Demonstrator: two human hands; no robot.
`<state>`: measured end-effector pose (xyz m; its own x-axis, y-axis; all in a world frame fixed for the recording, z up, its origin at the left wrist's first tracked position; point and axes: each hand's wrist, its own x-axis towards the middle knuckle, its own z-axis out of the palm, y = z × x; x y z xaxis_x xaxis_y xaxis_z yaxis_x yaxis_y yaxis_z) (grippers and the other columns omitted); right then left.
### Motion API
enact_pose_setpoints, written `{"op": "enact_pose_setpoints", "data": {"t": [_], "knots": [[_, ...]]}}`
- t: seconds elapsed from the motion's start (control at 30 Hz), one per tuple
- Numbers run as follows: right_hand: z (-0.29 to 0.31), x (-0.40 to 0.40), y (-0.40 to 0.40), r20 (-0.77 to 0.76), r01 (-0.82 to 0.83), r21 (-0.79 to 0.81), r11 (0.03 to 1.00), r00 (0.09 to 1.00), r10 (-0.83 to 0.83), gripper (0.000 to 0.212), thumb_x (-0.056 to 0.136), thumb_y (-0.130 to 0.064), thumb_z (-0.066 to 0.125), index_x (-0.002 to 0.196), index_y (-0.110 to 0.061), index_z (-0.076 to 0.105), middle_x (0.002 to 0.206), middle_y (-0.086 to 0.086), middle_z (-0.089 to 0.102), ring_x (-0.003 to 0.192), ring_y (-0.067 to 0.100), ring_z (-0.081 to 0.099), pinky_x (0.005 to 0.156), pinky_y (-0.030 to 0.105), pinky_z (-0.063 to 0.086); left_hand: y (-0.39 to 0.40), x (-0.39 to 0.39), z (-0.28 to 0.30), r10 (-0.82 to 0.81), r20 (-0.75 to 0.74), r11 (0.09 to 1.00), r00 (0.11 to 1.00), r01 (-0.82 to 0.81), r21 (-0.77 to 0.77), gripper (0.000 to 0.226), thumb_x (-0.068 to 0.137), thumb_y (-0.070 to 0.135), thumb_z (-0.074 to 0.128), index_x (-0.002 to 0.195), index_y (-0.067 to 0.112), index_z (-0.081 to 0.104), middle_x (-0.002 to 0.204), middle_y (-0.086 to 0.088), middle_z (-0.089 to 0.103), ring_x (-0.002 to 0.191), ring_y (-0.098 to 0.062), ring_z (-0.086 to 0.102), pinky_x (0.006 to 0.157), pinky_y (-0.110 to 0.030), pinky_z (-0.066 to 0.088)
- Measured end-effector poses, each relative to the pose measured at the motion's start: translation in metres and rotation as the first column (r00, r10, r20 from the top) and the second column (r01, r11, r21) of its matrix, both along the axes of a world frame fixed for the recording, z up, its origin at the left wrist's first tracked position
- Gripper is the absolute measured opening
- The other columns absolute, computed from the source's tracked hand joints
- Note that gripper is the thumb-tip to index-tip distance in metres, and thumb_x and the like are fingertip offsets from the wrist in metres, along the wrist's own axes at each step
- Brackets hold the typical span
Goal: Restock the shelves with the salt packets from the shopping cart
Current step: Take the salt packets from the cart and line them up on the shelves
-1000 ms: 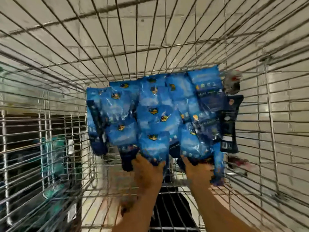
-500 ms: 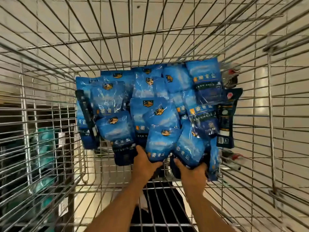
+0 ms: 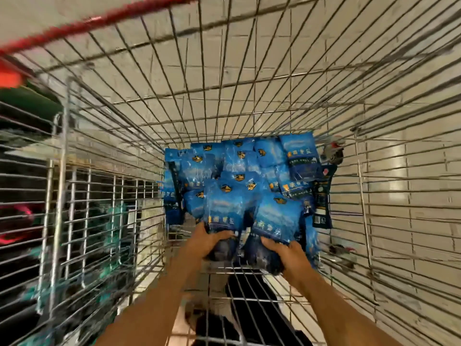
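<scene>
Several blue salt packets (image 3: 296, 156) lie piled at the far end of the wire shopping cart (image 3: 224, 101). My left hand (image 3: 208, 242) grips the bottom edge of one blue packet (image 3: 225, 208), lifted above the pile. My right hand (image 3: 287, 253) grips the lower edge of a second blue packet (image 3: 278, 218) beside it. Both arms reach in from the near end of the cart. The dark lower ends of the two packets are partly hidden by my fingers.
The cart's wire walls close in on the left (image 3: 104, 196) and right (image 3: 389, 196). A red cart handle (image 3: 82, 23) crosses the top left. Dark shelving with blurred goods (image 3: 22, 221) shows through the left wall. Pale floor tiles lie beneath.
Both hands have pulled their packets up and toward me, away from the pile. My view has drawn back and tilted, bringing the red handle into sight.
</scene>
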<state>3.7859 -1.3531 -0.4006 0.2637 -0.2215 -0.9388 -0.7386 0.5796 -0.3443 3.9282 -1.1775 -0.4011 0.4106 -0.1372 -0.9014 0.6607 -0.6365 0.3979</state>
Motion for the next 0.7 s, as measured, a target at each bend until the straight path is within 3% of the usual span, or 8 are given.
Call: {"op": "enact_pose_setpoints", "data": {"t": [0.1, 0.17, 0.23, 0.33, 0.4, 0.57, 0.63, 0.7], "knots": [[0.059, 0.018, -0.005, 0.097, -0.047, 0.018, 0.999, 0.994, 0.045, 0.022, 0.081, -0.011, 0.08, 0.098, -0.017, 0.069, 0.093, 0.005, 0.077, 0.085, 0.023, 0.074, 0.078, 0.044, 0.06, 0.005, 0.017, 0.061, 0.026, 0.051, 1.0, 0.998, -0.025, -0.017, 0.064, 0.078, 0.027, 0.082, 0.129, 0.015, 0.045, 0.107, 0.005, 0.048, 0.086, -0.013, 0.051, 0.074, -0.017, 0.045], [0.095, 0.029, -0.007, 0.183, -0.057, 0.027, 0.998, 0.982, 0.051, 0.015, 0.081, -0.009, 0.078, 0.083, -0.023, 0.073, 0.081, -0.002, 0.078, 0.066, 0.009, 0.074, 0.061, 0.038, 0.061, 0.01, 0.024, 0.103, 0.054, 0.113, 0.998, 0.992, -0.049, -0.045, 0.047, 0.076, 0.026, 0.083, 0.11, 0.021, 0.05, 0.097, 0.008, 0.053, 0.074, -0.009, 0.053, 0.065, -0.016, 0.048], [0.139, 0.04, -0.007, 0.229, -0.065, -0.005, 0.998, 0.971, 0.064, 0.02, 0.079, -0.009, 0.079, 0.084, -0.026, 0.069, 0.072, -0.01, 0.076, 0.066, 0.003, 0.072, 0.051, 0.023, 0.057, 0.018, 0.028, 0.148, 0.132, 0.149, 0.989, 0.98, -0.119, -0.093, 0.035, 0.075, 0.024, 0.084, 0.092, 0.017, 0.053, 0.087, 0.005, 0.061, 0.069, -0.004, 0.055, 0.056, -0.018, 0.05], [0.198, 0.049, -0.002, 0.301, -0.079, -0.05, 0.996, 0.949, 0.091, 0.04, 0.067, -0.016, 0.084, 0.104, -0.014, 0.069, 0.076, -0.007, 0.077, 0.071, 0.009, 0.073, 0.058, 0.024, 0.055, 0.031, 0.029, 0.21, 0.232, 0.218, 0.963, 0.948, -0.192, -0.19, 0.025, 0.074, 0.016, 0.084, 0.089, 0.014, 0.064, 0.081, 0.001, 0.072, 0.077, -0.019, 0.071, 0.064, -0.025, 0.058], [0.233, 0.047, 0.005, 0.367, -0.061, -0.066, 0.996, 0.926, 0.081, 0.051, 0.061, -0.018, 0.086, 0.108, -0.011, 0.069, 0.084, -0.001, 0.079, 0.069, 0.012, 0.074, 0.05, 0.024, 0.055, 0.044, 0.025, 0.253, 0.303, 0.245, 0.934, 0.921, -0.236, -0.269, 0.025, 0.073, 0.014, 0.085, 0.091, 0.015, 0.067, 0.085, -0.004, 0.077, 0.078, -0.022, 0.074, 0.065, -0.03, 0.06], [0.314, 0.039, 0.026, 0.574, -0.051, -0.084, 0.995, 0.814, 0.091, 0.057, 0.055, -0.026, 0.091, 0.109, -0.023, 0.073, 0.107, 0.002, 0.077, 0.096, 0.02, 0.074, 0.067, 0.028, 0.06, 0.092, 0.011, 0.345, 0.392, 0.381, 0.884, 0.838, -0.229, -0.407, 0.05, 0.056, 0.041, 0.091, 0.099, 0.022, 0.071, 0.094, -0.003, 0.078, 0.088, -0.025, 0.074, 0.083, -0.044, 0.058], [0.342, 0.04, 0.036, 0.62, -0.051, -0.109, 0.993, 0.777, 0.108, 0.065, 0.053, -0.026, 0.09, 0.114, -0.023, 0.07, 0.106, 0.002, 0.077, 0.095, 0.022, 0.074, 0.067, 0.031, 0.06, 0.112, 0.005, 0.379, 0.422, 0.427, 0.863, 0.8, -0.209, -0.461, 0.056, 0.049, 0.049, 0.091, 0.097, 0.024, 0.075, 0.095, -0.002, 0.078, 0.09, -0.024, 0.074, 0.082, -0.043, 0.059], [0.377, 0.042, 0.054, 0.676, -0.102, -0.135, 0.986, 0.718, 0.167, 0.071, 0.052, -0.028, 0.092, 0.118, -0.023, 0.068, 0.096, -0.002, 0.078, 0.079, 0.018, 0.075, 0.06, 0.032, 0.059, 0.134, -0.002, 0.418, 0.473, 0.472, 0.829, 0.744, -0.196, -0.523, 0.056, 0.048, 0.051, 0.091, 0.097, 0.027, 0.076, 0.098, -0.001, 0.078, 0.09, -0.022, 0.074, 0.074, -0.035, 0.059]]}}
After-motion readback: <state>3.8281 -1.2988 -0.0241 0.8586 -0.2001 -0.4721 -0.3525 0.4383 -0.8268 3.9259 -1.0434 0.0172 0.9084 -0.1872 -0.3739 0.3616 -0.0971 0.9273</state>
